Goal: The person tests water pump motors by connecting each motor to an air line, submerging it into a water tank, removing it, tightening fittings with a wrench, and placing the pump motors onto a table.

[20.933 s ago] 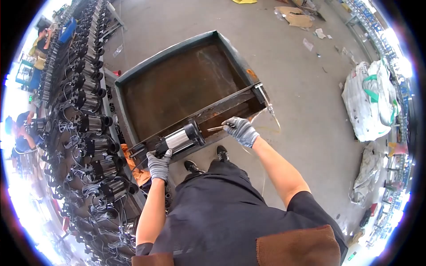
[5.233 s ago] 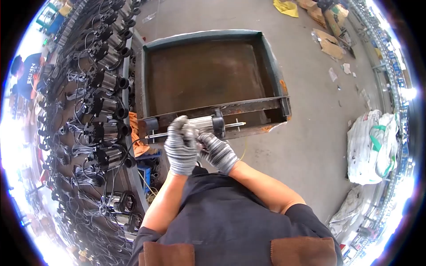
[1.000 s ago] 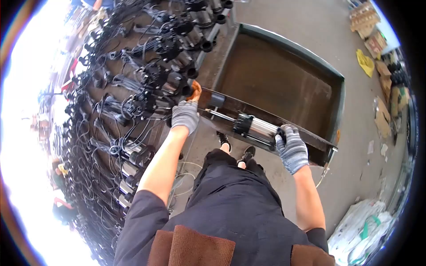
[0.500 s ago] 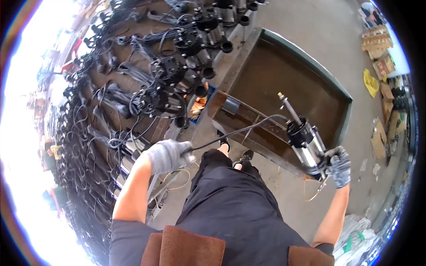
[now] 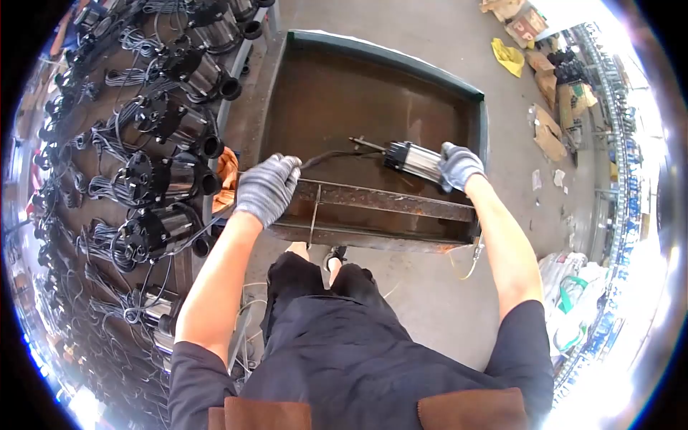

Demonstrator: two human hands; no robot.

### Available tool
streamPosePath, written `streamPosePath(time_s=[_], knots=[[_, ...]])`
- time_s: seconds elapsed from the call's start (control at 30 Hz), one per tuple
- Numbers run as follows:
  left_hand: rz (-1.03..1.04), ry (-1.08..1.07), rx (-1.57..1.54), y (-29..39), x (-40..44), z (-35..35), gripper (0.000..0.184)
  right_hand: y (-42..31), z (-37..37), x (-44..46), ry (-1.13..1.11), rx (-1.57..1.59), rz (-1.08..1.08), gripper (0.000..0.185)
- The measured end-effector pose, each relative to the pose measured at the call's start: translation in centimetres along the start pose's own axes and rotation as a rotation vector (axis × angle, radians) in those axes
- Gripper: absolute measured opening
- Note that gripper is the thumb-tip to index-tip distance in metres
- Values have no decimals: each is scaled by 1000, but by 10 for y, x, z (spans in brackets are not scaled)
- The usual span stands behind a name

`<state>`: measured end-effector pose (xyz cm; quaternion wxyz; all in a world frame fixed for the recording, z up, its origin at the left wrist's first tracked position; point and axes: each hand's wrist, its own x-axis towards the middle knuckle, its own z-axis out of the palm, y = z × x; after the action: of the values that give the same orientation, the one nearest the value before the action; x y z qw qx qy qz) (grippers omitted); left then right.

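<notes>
Over a tank [image 5: 344, 93] at twelve o'clock, a pump [image 5: 419, 163] is held tight by the right hand [image 5: 459, 166], its cable [image 5: 333, 154] by the left hand [image 5: 269, 190]. Grey floor [image 5: 437, 287] is littered with cardboard [image 5: 549, 135] at two o'clock.

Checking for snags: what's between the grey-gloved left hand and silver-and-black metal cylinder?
In the head view, a thin dark cable links left hand and cylinder.

On my feed I count one left hand [image 5: 269, 190], one right hand [image 5: 460, 167], one held pump [image 5: 419, 161], one held cable [image 5: 327, 155], one tank [image 5: 365, 93], one yellow sheet [image 5: 507, 57]; racked pumps [image 5: 172, 175]: count not determinable
</notes>
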<state>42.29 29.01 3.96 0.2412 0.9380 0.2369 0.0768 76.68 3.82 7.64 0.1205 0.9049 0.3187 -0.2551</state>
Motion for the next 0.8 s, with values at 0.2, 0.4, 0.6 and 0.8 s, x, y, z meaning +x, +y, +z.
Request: streamPosePath(time_s=[0.2, 0.4, 0.6, 0.8], knots=[[-91, -156, 87, -24, 39, 34, 24, -32, 37, 44, 91, -39, -32, 36], [-403, -83, 79, -14, 53, 46, 31, -51, 65, 67, 223, 56, -72, 35], [-414, -196, 255, -10, 62, 46, 40, -64, 69, 86, 146, 91, -53, 41], [-438, -235, 284, -9, 66, 49, 40, -69, 85, 101, 159, 168, -52, 43]])
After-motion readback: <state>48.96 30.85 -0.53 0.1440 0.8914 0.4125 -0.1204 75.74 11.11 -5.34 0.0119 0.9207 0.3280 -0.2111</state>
